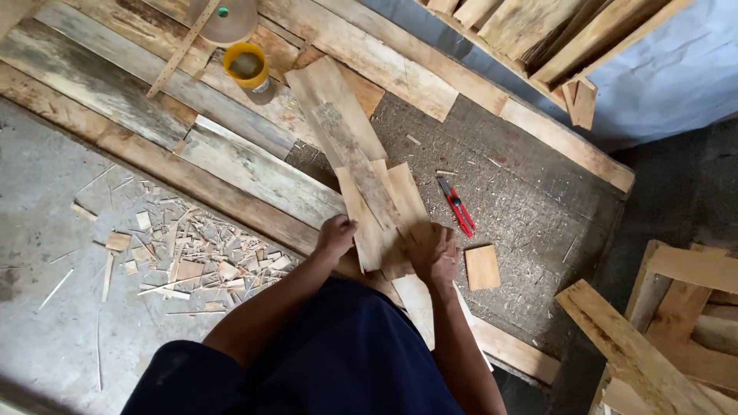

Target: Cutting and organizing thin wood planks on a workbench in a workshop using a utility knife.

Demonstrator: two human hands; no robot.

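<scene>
Left hand (336,237) and right hand (436,253) both grip the near end of a stack of thin wood slats (377,211), squaring it on the plank counter (254,173). Red cutter (457,205) just right, small wood square (483,267) nearer, yellow cup (246,66) far left, offcuts (184,257) on the floor at left.

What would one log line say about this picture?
left hand: holds thin boards | right hand: on boards | red cutter: lies right of boards | yellow cup: on planks | wood chips: left, on floor
</scene>
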